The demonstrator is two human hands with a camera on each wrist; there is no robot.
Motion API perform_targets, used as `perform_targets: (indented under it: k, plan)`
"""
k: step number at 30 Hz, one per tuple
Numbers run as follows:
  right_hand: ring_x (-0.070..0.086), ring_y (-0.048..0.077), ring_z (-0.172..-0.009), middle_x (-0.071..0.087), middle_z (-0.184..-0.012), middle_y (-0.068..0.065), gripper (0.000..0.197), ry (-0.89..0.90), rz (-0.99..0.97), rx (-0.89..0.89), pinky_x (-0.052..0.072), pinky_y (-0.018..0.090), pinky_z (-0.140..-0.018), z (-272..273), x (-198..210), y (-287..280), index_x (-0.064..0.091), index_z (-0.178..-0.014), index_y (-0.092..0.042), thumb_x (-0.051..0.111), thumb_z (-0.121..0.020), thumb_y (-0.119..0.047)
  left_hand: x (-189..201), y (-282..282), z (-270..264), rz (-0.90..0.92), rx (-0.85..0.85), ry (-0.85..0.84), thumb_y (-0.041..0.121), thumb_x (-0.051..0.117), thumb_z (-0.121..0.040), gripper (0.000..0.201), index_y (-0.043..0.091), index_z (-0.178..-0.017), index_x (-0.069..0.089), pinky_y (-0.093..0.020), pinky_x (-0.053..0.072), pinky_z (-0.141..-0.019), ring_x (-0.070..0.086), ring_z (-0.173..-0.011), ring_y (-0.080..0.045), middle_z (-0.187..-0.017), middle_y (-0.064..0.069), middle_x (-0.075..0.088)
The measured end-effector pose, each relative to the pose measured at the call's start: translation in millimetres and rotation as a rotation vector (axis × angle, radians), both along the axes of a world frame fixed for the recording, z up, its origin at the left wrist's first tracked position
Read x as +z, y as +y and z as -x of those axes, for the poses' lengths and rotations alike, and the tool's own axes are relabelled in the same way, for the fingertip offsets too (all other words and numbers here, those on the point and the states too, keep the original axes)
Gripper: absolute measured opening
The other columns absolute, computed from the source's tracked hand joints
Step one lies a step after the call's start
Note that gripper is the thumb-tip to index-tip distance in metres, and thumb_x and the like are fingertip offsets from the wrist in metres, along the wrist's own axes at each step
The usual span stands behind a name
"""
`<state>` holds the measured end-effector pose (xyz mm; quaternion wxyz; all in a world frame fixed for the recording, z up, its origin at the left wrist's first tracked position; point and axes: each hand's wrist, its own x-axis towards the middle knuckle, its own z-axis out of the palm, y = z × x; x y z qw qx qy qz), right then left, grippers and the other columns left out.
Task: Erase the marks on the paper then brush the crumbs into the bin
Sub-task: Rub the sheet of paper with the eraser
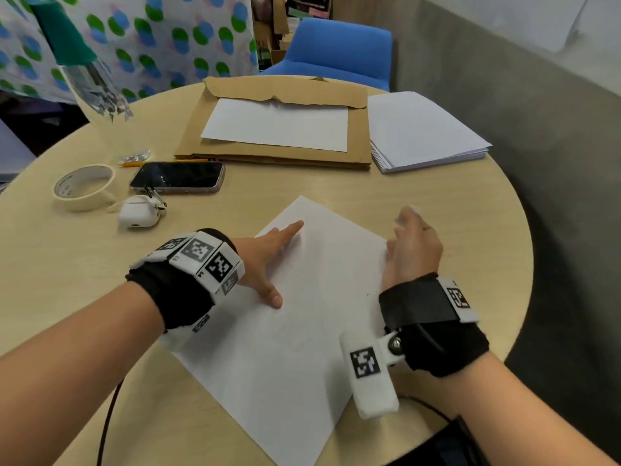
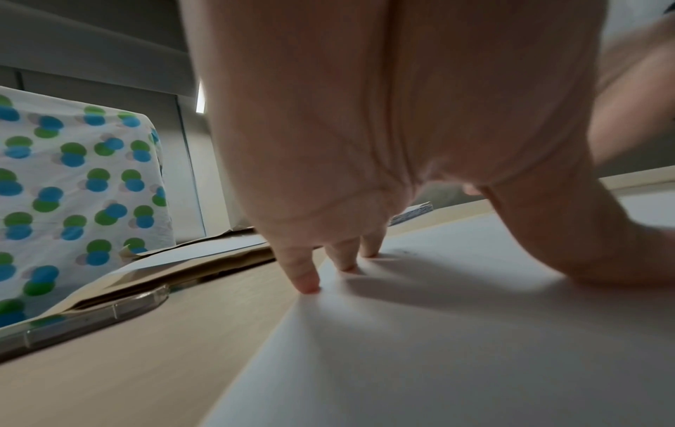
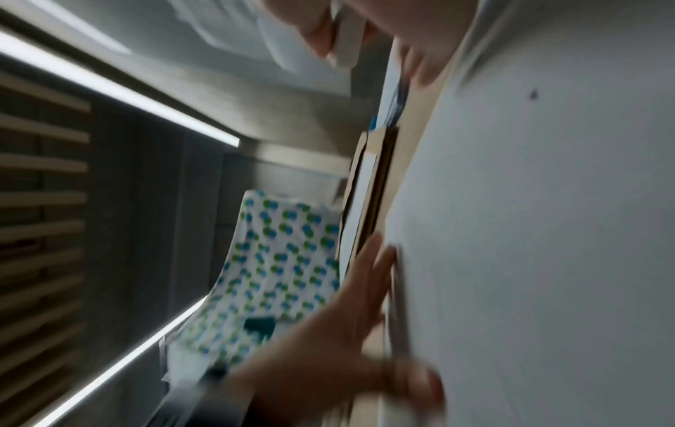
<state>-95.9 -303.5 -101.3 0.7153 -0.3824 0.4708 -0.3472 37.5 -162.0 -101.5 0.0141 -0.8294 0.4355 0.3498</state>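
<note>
A white sheet of paper (image 1: 302, 331) lies slanted on the round wooden table (image 1: 437, 196). Only faint traces show on it, plus a small dark speck (image 3: 534, 94). My left hand (image 1: 265, 260) presses flat on the sheet's upper left part, fingers spread and straight; the left wrist view shows its fingertips (image 2: 308, 284) at the paper's (image 2: 438, 346) edge. My right hand (image 1: 411, 237) stands on its edge at the sheet's right side, blurred with motion. It pinches a white eraser (image 3: 345, 43) between thumb and fingers, and the eraser's tip (image 1: 411, 208) shows above the fingers.
Left of the paper lie a phone (image 1: 178, 178), an earbud case (image 1: 139, 213), a tape roll (image 1: 84, 186) and a pencil (image 1: 164, 162). Behind are a brown envelope (image 1: 268, 153) bearing a sheet and a paper stack (image 1: 423, 132). A blue chair (image 1: 336, 52) stands beyond the table.
</note>
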Motion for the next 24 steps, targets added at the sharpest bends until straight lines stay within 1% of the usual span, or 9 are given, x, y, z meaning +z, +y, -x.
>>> perform_targets:
  k: [6,8,10,13,16,19,20,22,24]
  plan:
    - [0.064,0.024,-0.089,0.062,-0.100,0.014,0.008,-0.199,-0.414,0.723,0.052,0.031,-0.081,19,-10,38,0.056,-0.083,-0.010,0.053,-0.090,-0.014,-1,-1,2,0.018,-0.049,-0.037,0.031,0.080,-0.070,0.126,0.022,-0.146,-0.020,-0.027,0.009,-0.115,0.002,-0.146,-0.014,-0.158,-0.001,-0.006]
    - [0.066,0.025,-0.082,0.063,-0.093,0.015,0.011,-0.188,-0.411,0.620,0.055,0.029,-0.074,21,-14,20,0.055,-0.080,-0.010,0.052,-0.090,-0.013,-2,0,1,0.015,-0.052,-0.029,0.032,0.080,-0.070,0.125,0.023,-0.147,-0.018,-0.029,0.007,-0.116,-0.003,-0.146,-0.013,-0.158,0.002,-0.009]
    - [0.065,0.022,-0.075,0.061,-0.084,0.012,0.013,-0.157,-0.297,0.325,0.055,0.025,-0.063,24,-13,-12,0.055,-0.077,-0.009,0.053,-0.090,-0.012,-1,1,0,0.010,-0.060,-0.022,0.033,0.079,-0.070,0.124,0.024,-0.147,-0.017,-0.031,0.005,-0.117,-0.007,-0.146,-0.011,-0.157,0.006,-0.013]
    - [0.061,0.021,-0.093,0.057,-0.086,0.005,0.013,-0.082,-0.112,0.098,0.049,0.022,-0.071,38,-2,-47,0.053,-0.078,-0.013,0.054,-0.090,-0.017,-1,1,0,-0.001,-0.091,-0.021,0.034,0.078,-0.071,0.120,0.025,-0.148,-0.013,-0.033,0.003,-0.119,-0.011,-0.145,-0.012,-0.156,0.007,-0.018]
    - [0.066,0.021,-0.094,0.064,-0.095,0.009,0.009,-0.163,-0.255,0.442,0.053,0.030,-0.082,50,5,-29,0.053,-0.080,-0.013,0.060,-0.082,-0.019,0,1,0,-0.018,-0.111,-0.036,0.036,0.077,-0.072,0.118,0.026,-0.148,-0.012,-0.036,0.002,-0.119,-0.014,-0.145,-0.012,-0.156,0.007,-0.020]
    - [0.070,0.028,-0.094,0.070,-0.101,0.016,0.036,-0.182,-0.462,0.979,0.057,0.034,-0.080,62,-4,15,0.063,-0.080,-0.009,0.082,-0.051,-0.020,-1,0,-1,-0.028,-0.119,-0.055,0.039,0.077,-0.070,0.119,0.025,-0.148,-0.013,-0.037,0.002,-0.120,-0.014,-0.145,-0.013,-0.156,0.005,-0.020]
    - [0.070,0.028,-0.093,0.071,-0.101,0.016,0.032,-0.160,-0.491,1.107,0.056,0.034,-0.082,66,-7,27,0.068,-0.075,-0.010,0.084,-0.049,-0.018,-1,0,-1,-0.027,-0.122,-0.055,0.039,0.077,-0.070,0.120,0.025,-0.148,-0.013,-0.038,0.002,-0.120,-0.014,-0.145,-0.013,-0.156,0.005,-0.020]
    - [0.070,0.026,-0.092,0.071,-0.101,0.015,0.010,-0.057,-0.470,1.211,0.055,0.031,-0.084,69,-12,33,0.072,-0.070,-0.012,0.074,-0.061,-0.016,-2,0,-1,-0.025,-0.120,-0.050,0.039,0.077,-0.070,0.119,0.026,-0.148,-0.012,-0.038,0.002,-0.119,-0.014,-0.145,-0.013,-0.156,0.005,-0.020]
    - [0.070,0.026,-0.090,0.069,-0.104,0.018,0.011,-0.025,-0.421,1.084,0.056,0.031,-0.082,65,-13,16,0.067,-0.080,-0.008,0.069,-0.069,-0.012,-1,1,0,-0.028,-0.115,-0.052,0.038,0.077,-0.071,0.118,0.027,-0.148,-0.012,-0.037,0.002,-0.119,-0.015,-0.144,-0.012,-0.156,0.006,-0.020]
